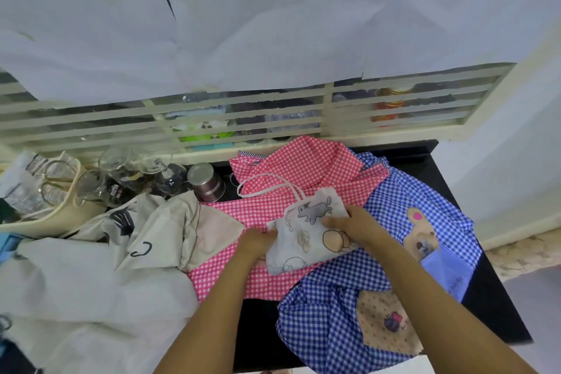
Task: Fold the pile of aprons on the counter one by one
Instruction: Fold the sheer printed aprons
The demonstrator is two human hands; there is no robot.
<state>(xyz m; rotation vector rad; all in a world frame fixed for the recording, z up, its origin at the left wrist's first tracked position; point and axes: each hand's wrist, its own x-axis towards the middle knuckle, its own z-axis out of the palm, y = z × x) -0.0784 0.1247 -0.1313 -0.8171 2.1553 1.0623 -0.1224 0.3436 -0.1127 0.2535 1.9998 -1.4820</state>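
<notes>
A small white apron (306, 234) printed with cartoon animals is folded into a compact bundle on top of the pile. Its white strap loop (267, 184) trails toward the back. My left hand (258, 241) grips the bundle's left edge. My right hand (349, 223) presses on its right side, fingers over the fabric. Beneath it lies a pink gingham apron (291, 167), spread and crumpled. A blue gingham apron (403, 252) with a bear patch lies to the right. A beige and white apron (121, 258) is heaped on the left.
The black counter (485, 297) ends at the right and front. Glass jars (121, 173), a wine glass (164, 170) and a steel cup (206, 182) stand at the back left. A cream basket (51, 215) sits at far left. A louvred window (273, 112) runs behind.
</notes>
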